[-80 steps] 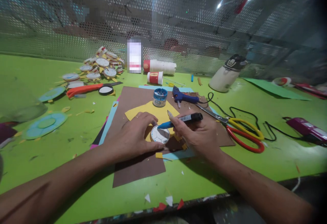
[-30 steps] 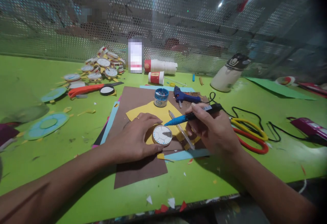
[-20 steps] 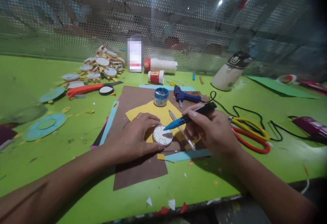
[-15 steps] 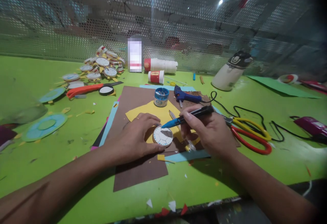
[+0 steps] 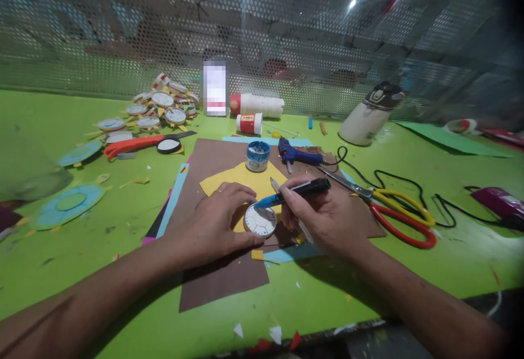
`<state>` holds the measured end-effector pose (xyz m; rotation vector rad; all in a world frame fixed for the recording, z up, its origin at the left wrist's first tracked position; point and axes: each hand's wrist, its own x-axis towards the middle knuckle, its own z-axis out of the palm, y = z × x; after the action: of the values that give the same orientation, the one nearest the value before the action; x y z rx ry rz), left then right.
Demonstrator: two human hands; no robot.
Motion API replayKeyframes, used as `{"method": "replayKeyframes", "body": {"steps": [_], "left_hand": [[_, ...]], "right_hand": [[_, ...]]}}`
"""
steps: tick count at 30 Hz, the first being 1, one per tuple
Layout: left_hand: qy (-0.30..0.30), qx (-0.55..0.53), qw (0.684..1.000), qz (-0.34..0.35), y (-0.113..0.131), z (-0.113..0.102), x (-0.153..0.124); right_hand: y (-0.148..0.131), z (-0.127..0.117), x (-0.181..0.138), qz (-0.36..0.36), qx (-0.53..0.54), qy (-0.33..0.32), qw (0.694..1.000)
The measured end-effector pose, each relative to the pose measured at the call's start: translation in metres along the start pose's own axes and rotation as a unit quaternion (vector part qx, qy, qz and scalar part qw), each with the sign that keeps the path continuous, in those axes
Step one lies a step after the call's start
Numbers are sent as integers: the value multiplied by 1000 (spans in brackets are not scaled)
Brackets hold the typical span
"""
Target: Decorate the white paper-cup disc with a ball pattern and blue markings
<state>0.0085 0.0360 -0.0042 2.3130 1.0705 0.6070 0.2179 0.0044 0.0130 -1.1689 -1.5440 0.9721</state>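
Note:
Between the thumb and fingers of my left hand (image 5: 219, 220) is a small white disc (image 5: 261, 220), with drawn lines and blue dots around its edge. My right hand (image 5: 319, 211) grips a black and blue marker (image 5: 297, 191). The marker's tip is at the disc's far edge; whether it touches cannot be made out. Under the disc lies yellow paper (image 5: 223, 180) on a brown sheet (image 5: 221, 288). A jar with blue paint on it (image 5: 257, 157) stands just beyond, and a pencil (image 5: 274, 184) lies beside my right fingers.
A blue glue gun (image 5: 301, 154) and scissors (image 5: 403, 206) with red and yellow handles lie near my right hand. An orange cutter (image 5: 133, 145) and a pile of paper discs (image 5: 162, 100) are at the left. Paper cups (image 5: 249, 124) and a spray bottle (image 5: 366, 116) stand farther back.
My right hand has shifted left and slightly down with the marker, whose tip moved a little left along the disc's far edge. The scissors' blades now show more.

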Motion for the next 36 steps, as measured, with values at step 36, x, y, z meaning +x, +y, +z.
{"method": "replayKeyframes", "body": {"steps": [36], "left_hand": [[13,-7,1000,-8,-5,5,1]], "right_hand": [[1,10,4,6,-64,59,996]]}}
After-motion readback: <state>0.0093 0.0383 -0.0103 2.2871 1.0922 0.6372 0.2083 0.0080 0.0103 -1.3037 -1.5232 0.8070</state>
